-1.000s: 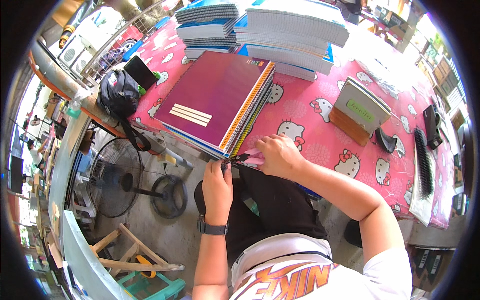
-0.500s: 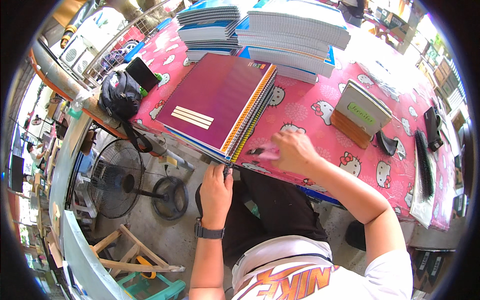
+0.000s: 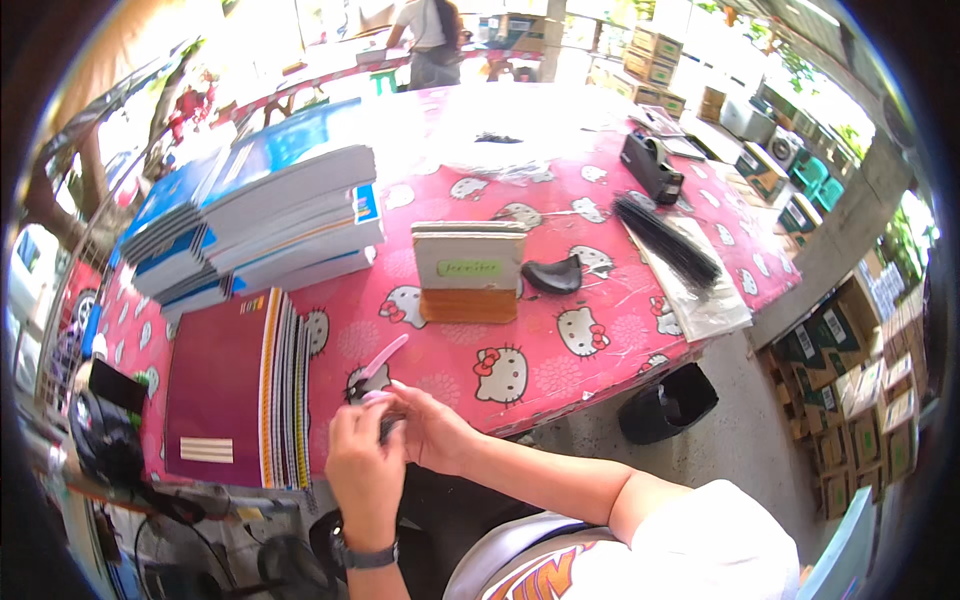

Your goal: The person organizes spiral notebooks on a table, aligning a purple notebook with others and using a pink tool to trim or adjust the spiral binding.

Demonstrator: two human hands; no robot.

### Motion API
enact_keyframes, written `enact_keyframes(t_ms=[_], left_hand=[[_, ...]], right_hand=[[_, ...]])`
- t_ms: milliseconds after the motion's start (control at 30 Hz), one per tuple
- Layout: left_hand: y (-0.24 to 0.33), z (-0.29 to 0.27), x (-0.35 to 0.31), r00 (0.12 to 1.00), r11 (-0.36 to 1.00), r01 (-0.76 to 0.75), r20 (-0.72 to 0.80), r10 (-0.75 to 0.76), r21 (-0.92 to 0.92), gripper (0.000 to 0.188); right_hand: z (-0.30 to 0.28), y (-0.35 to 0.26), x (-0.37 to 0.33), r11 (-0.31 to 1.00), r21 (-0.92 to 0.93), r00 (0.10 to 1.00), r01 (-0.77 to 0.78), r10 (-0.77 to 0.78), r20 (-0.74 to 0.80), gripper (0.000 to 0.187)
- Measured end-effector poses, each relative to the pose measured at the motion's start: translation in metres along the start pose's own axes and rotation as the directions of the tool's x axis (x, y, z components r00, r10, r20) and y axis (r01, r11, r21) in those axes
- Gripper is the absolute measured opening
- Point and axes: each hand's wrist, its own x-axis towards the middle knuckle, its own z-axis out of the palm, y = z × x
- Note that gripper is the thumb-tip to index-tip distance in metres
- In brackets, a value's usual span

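Just in front of the table's near edge, my two hands meet. My left hand (image 3: 361, 452), with a dark watch at the wrist, is closed on a small dark piece (image 3: 388, 429) whose kind I cannot make out. Reaching in from the right, my right hand (image 3: 438, 430) has its fingers bent and pinched beside the left fingertips; what they grip is hidden. A pink-handled tool (image 3: 386, 353) lies on the table just beyond them, its lower end partly hidden. To the left sits a stack of spiral notebooks with a maroon cover (image 3: 215, 390).
Tall stacks of blue-covered books (image 3: 290, 215) stand at the back left. A wooden stand holding cards (image 3: 468, 275) is mid-table, near a black curved object (image 3: 553, 276). Farther right are a black tape dispenser (image 3: 652, 172) and a bundle of thin black strips (image 3: 668, 240). A person (image 3: 428, 45) stands far behind.
My view has swung right. My right hand has released the pink-handled tool onto the table and come together with my left hand, which has moved away from the notebooks' corner.
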Motion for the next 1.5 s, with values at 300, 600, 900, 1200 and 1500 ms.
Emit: enact_keyframes(t_ms=[300, 600, 900, 1200, 1500], left_hand=[[0.023, 0.024, 0.015, 0.945, 0.913, -0.308, 0.023, 0.325, -0.267, 0.038], [-0.011, 0.006, -0.050, 0.994, 0.897, 0.086, -0.023, -0.107, -0.433, 0.018], [-0.089, -0.030, -0.138, 0.671, 0.707, 0.452, -0.316, -0.671, -0.544, 0.025], [-0.113, 0.011, -0.113, 0.707, 0.748, 0.260, -0.407, -0.578, -0.611, 0.050], [-0.101, 0.015, -0.104, 0.652, 0.832, 0.316, -0.533, -0.539, -0.456, 0.019]], right_hand=[[-0.027, -0.118, -0.062, 0.810, -0.222, 0.785, 0.543, -0.584, -0.207, 0.028], [0.059, -0.446, 0.014, 0.554, -0.468, 0.490, 0.689, -0.831, -0.262, 0.045], [0.081, -0.340, 0.004, 0.029, -0.835, 0.456, 0.549, -0.848, 0.270, 0.069], [-0.007, -0.094, 0.009, -0.714, -0.645, 0.880, 0.273, -0.086, 0.466, 0.060], [0.002, -0.079, 0.035, -0.862, -0.485, 0.967, 0.148, 0.022, 0.255, 0.077]])
